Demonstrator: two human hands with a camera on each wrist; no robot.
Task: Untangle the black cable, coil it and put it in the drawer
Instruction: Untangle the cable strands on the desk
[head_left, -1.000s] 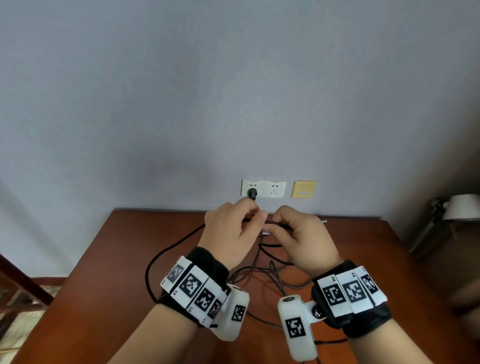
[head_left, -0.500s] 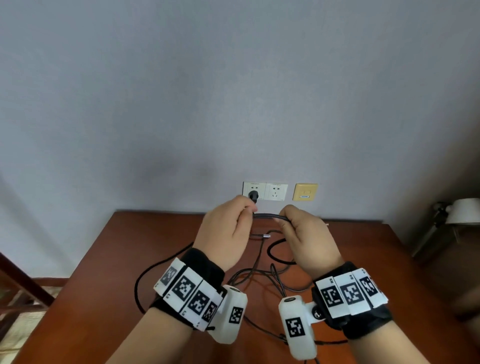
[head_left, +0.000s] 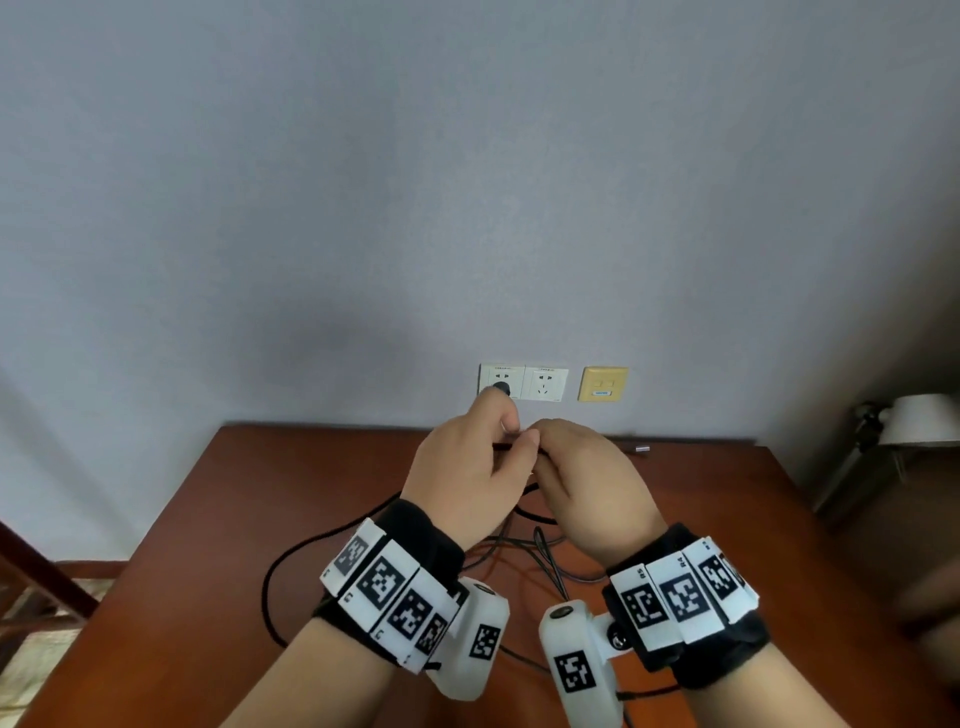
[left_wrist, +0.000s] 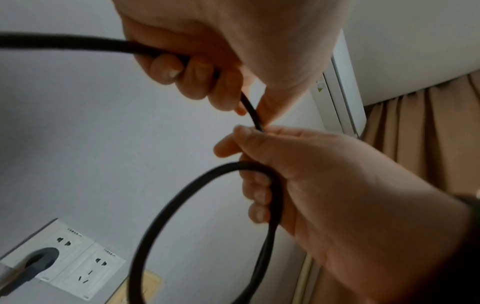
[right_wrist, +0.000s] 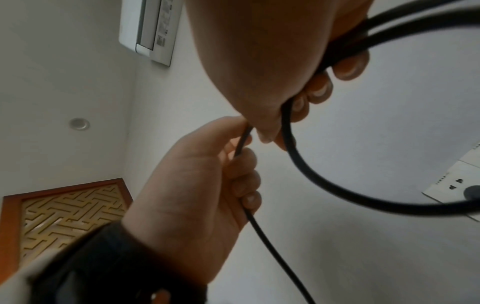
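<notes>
Head view: our left hand (head_left: 470, 480) and right hand (head_left: 589, 488) both grip the cable (left_wrist: 182, 197), fingertips touching above the table (head_left: 208, 519).

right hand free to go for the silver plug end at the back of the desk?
Probably not yet. The right hand grips a loop of the black cable, shared with the left hand. The plug end lies unobstructed on the desk.
</notes>
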